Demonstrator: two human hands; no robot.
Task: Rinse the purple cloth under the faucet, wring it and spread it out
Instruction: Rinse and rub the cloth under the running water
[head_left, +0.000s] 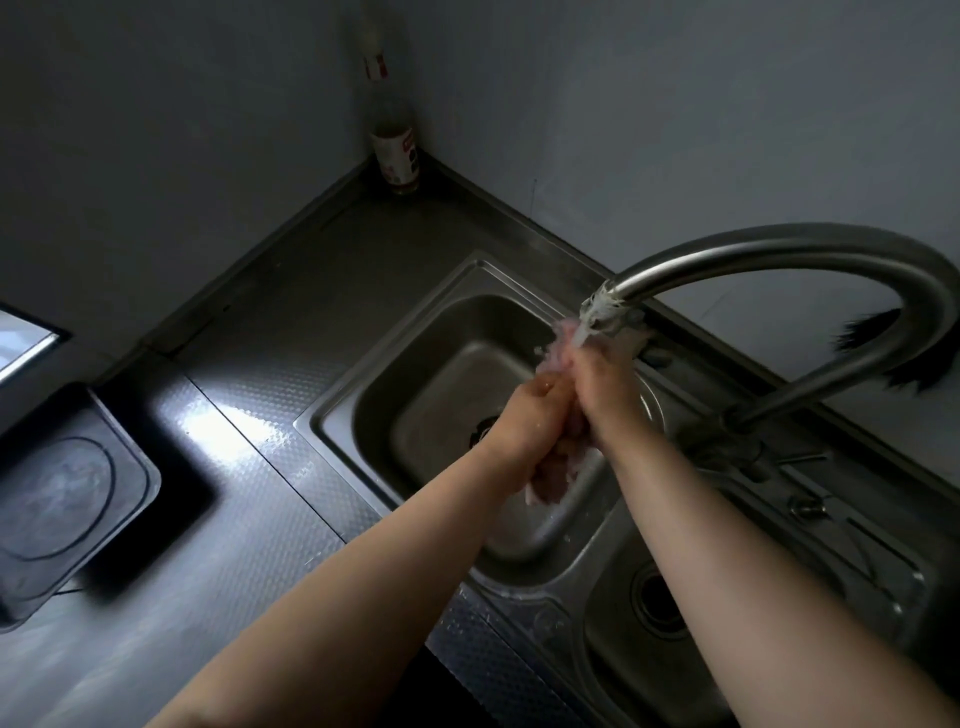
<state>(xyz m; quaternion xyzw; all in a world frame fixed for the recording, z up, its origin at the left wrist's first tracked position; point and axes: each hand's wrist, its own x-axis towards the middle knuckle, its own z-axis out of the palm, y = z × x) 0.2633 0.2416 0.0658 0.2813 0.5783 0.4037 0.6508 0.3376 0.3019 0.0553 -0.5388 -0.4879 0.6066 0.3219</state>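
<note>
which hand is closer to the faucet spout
Right. The right hand grips the purple cloth just under the faucet spout; the left hand grips it lower, further from the spout.

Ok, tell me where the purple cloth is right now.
In the head view the purple cloth is bunched between the left hand and right hand, over the sink, under the faucet.

Your count at the sink

You have two hands, left hand (524, 415) and right hand (602, 384), one purple cloth (558, 467), one faucet (779, 249), two sink basins, far basin (415, 384) and near basin (613, 649), one bottle (397, 150) far off, one cooktop (62, 499) left.
</note>
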